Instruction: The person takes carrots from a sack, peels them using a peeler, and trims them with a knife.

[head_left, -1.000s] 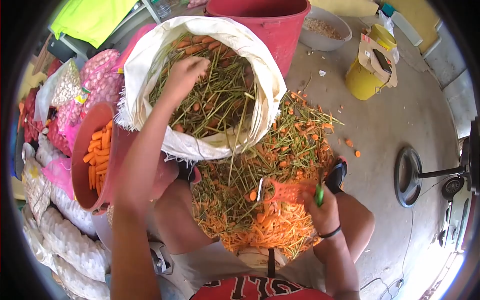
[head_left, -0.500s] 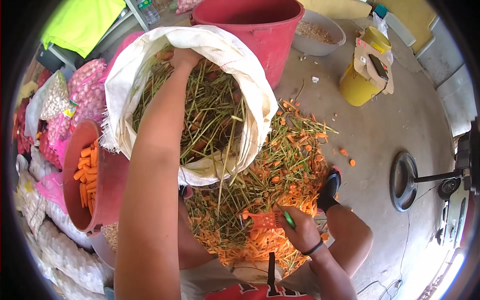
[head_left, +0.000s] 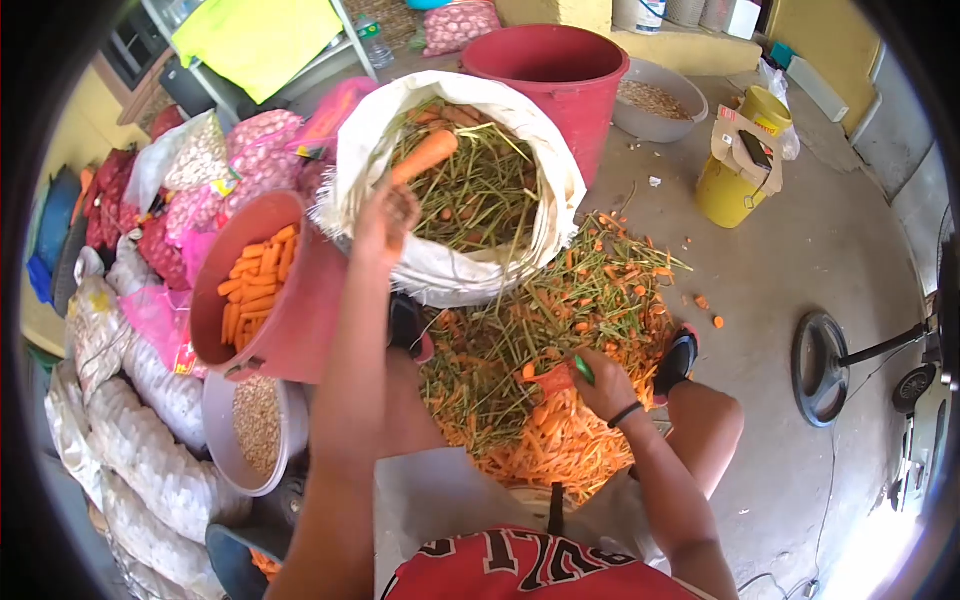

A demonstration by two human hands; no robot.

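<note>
My left hand [head_left: 388,222] is closed around a large orange carrot [head_left: 426,157], raised over the near left rim of the white sack [head_left: 565,165]. Inside that sack lie green stalks [head_left: 480,205] and more carrots. Lower down, my right hand [head_left: 603,385] is wrapped round a red peeler [head_left: 554,379] and something with a green handle [head_left: 584,369]. Beneath it a heap of orange peelings [head_left: 545,445] covers the floor, with stalks and carrot ends spread farther up. Peeled carrots [head_left: 258,285] fill part of the red bucket [head_left: 213,320] on the left.
Another red bucket [head_left: 590,110] stands behind the sack, beside a grey basin [head_left: 685,105]. A yellow bucket [head_left: 722,195] carries cardboard and a phone. Filled sacks [head_left: 155,465] line the left. A round black stand base [head_left: 818,368] is at the right.
My left hand has come out of the sack with a carrot and moved toward its near left rim. My right hand, still holding the peeler, is slightly higher in view. The view has shifted.
</note>
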